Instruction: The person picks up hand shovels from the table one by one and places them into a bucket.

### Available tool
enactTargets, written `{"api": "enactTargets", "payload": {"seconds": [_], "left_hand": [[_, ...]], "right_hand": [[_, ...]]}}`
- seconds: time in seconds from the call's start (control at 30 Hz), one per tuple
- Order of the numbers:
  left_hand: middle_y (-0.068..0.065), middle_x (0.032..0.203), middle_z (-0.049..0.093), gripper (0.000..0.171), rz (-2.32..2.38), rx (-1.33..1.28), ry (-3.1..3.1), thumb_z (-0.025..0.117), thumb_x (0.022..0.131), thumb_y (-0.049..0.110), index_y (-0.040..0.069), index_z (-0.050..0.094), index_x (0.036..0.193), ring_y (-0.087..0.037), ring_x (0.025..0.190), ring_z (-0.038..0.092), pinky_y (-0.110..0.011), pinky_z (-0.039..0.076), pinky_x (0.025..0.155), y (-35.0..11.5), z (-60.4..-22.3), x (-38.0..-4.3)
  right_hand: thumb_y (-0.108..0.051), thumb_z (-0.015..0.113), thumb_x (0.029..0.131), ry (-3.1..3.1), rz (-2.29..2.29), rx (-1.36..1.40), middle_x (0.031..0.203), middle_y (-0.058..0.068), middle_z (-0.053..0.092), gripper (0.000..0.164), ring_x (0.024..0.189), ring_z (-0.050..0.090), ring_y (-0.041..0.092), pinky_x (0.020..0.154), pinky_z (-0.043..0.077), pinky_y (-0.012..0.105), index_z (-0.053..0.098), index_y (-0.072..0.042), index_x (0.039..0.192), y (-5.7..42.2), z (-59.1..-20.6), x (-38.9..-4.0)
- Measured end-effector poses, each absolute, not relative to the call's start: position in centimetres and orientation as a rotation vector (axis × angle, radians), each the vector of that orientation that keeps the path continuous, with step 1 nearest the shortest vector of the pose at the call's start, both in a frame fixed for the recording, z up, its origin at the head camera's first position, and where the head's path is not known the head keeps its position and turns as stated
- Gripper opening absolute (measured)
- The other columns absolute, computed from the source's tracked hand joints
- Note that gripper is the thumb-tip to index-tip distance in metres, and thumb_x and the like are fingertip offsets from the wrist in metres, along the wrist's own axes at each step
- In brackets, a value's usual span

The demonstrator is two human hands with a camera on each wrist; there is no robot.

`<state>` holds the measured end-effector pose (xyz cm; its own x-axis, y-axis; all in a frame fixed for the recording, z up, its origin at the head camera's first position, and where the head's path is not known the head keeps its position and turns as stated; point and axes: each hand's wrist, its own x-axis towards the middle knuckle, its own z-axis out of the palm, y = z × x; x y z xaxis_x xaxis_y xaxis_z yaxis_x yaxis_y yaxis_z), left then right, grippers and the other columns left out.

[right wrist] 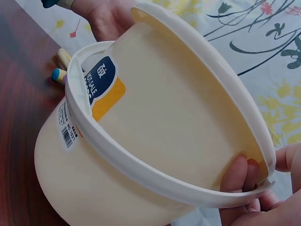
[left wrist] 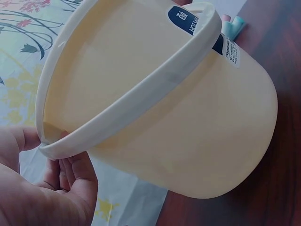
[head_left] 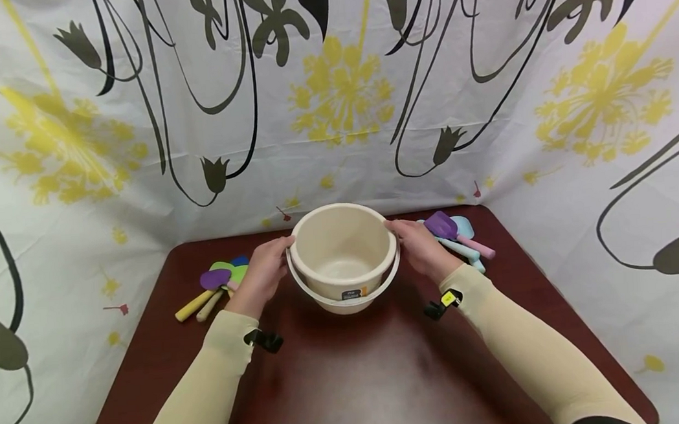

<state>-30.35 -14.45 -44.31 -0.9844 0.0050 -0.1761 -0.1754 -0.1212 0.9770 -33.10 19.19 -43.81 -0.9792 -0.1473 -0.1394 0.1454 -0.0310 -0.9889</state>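
A cream plastic bucket (head_left: 325, 288) hangs tilted toward me over the back of the table, its inside bare. My left hand (head_left: 267, 266) pinches the rim's left side between thumb and fingers, right at the end of the white handle (left wrist: 141, 101). On the opposite side, my right hand (head_left: 422, 246) grips the rim by the handle's other end. The handle droops across the bucket's front. A dark blue and orange label (right wrist: 102, 77) shows on the front wall, partly covered by the handle.
Toy shovels with purple, green and blue blades (head_left: 215, 279) lie at the table's back left. More purple and light blue shovels (head_left: 441, 225) lie at the back right. A flowered white curtain (head_left: 348, 166) surrounds the dark red table (head_left: 350, 380).
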Motion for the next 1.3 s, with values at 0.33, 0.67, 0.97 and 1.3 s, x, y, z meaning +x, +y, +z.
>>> {"api": "enactTargets", "payload": {"seconds": [0.33,0.67,0.97,1.3], "left_hand": [[-0.010,0.123,0.070,0.045,2.247,-0.202,1.988,0.066,0.112,0.032,-0.004,0.068,0.139,-0.019,0.109,0.069,-0.026,0.059,0.088,-14.6,-45.2,-29.8],[-0.010,0.122,0.070,0.043,2.294,-0.196,1.948,0.066,0.112,0.030,-0.005,0.069,0.137,-0.021,0.113,0.069,-0.026,0.059,0.088,-14.7,-45.6,-29.8],[-0.003,0.104,0.072,0.038,2.332,-0.166,1.958,0.068,0.111,0.031,-0.003,0.073,0.127,-0.013,0.096,0.069,-0.024,0.058,0.084,-14.5,-45.9,-29.9],[-0.005,0.094,0.067,0.031,2.385,-0.150,2.049,0.070,0.109,0.030,-0.001,0.072,0.104,-0.018,0.091,0.063,-0.025,0.055,0.084,-13.9,-46.7,-29.9]], "right_hand": [[-0.030,0.058,0.114,2.033,-2.095,0.012,0.120,0.009,0.074,0.048,0.108,0.068,0.021,0.088,0.059,0.028,0.065,0.009,0.141,19.2,-44.3,-32.1],[-0.030,0.057,0.114,2.011,-2.100,0.033,0.134,0.017,0.070,0.049,0.119,0.065,0.025,0.095,0.057,0.030,0.063,0.009,0.144,18.9,-44.3,-31.9],[-0.032,0.058,0.115,2.014,-2.120,0.035,0.124,0.009,0.072,0.049,0.113,0.065,0.020,0.094,0.056,0.026,0.063,0.009,0.142,19.2,-44.6,-31.9],[-0.035,0.058,0.115,2.028,-2.144,0.004,0.126,0.012,0.072,0.052,0.113,0.066,0.020,0.097,0.055,0.027,0.063,0.008,0.144,19.2,-45.8,-32.1]]}}
